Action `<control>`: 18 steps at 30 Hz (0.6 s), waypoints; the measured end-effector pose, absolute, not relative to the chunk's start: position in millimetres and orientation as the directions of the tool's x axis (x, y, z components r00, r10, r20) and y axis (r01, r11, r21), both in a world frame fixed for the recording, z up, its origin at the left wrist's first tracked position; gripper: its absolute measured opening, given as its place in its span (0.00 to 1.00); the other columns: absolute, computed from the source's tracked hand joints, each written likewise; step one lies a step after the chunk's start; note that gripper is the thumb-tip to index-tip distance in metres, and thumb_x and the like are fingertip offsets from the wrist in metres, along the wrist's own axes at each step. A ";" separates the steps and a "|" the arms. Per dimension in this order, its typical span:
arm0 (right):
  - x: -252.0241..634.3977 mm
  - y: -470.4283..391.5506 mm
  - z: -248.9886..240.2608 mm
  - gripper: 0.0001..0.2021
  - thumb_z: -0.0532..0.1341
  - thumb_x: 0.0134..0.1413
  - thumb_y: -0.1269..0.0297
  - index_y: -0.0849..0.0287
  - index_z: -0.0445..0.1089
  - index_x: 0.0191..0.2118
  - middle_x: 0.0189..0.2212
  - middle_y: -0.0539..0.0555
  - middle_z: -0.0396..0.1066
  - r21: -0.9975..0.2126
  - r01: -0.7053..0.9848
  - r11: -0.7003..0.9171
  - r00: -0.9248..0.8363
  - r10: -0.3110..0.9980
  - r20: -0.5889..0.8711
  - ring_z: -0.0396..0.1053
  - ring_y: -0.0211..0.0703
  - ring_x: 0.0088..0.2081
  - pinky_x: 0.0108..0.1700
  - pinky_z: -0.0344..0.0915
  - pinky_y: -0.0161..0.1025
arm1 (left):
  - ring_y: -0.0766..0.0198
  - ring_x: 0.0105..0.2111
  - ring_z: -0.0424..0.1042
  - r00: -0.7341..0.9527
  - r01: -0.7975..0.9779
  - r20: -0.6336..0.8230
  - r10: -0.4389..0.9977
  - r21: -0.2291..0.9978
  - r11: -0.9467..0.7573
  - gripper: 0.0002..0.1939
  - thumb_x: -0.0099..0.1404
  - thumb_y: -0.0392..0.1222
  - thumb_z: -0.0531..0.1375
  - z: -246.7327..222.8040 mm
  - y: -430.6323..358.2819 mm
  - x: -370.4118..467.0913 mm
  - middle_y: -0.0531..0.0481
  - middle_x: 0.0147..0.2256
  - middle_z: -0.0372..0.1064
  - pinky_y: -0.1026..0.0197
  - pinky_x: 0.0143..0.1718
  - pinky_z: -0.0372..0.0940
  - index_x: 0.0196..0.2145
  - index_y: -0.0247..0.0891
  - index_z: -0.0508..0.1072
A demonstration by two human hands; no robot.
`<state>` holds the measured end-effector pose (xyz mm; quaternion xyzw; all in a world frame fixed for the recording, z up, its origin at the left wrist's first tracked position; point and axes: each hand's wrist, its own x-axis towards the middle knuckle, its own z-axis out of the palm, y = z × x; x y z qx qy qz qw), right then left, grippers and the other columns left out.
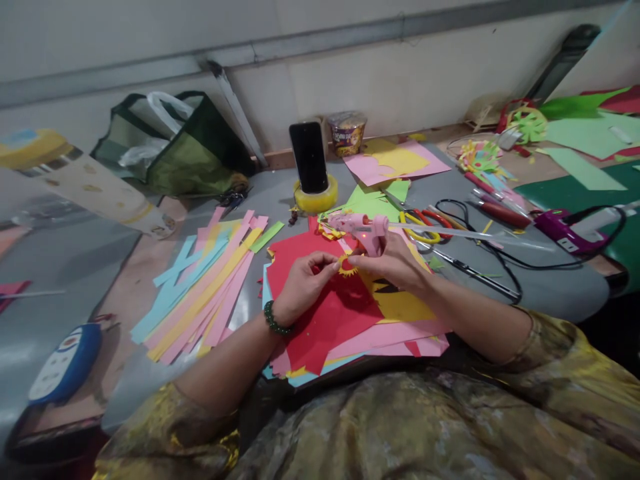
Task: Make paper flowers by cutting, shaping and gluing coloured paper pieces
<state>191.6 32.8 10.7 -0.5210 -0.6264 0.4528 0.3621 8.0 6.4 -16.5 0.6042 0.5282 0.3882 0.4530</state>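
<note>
Over a stack of coloured sheets topped by red paper, my left hand pinches the left edge of a small fringed yellow paper ring with a red centre. My right hand touches the ring's right side with its thumb and also holds a pink glue gun. The gun's nozzle points left, and a long clear glue stick sticks out of its back. Part of the right fingers is hidden behind the gun. A yellow sheet with dark shapes lies under the right wrist.
Paper strips fan out at the left. A phone leans upright on a tape roll, beside a paper cup. Scissors, a pen, a cable and a purple power strip lie right. A green bag stands back left.
</note>
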 end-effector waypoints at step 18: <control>185.2 31.8 4.3 0.08 0.62 0.33 0.62 0.56 0.63 0.22 0.17 0.45 0.61 -0.969 0.244 0.035 -0.248 0.968 -0.028 0.59 0.36 0.22 0.22 0.56 0.34 | 0.67 0.23 0.57 0.199 0.338 -0.070 0.977 0.941 -0.001 0.14 0.55 0.53 0.60 -11.2 5.1 15.0 0.55 0.21 0.60 0.63 0.26 0.56 0.23 0.39 0.68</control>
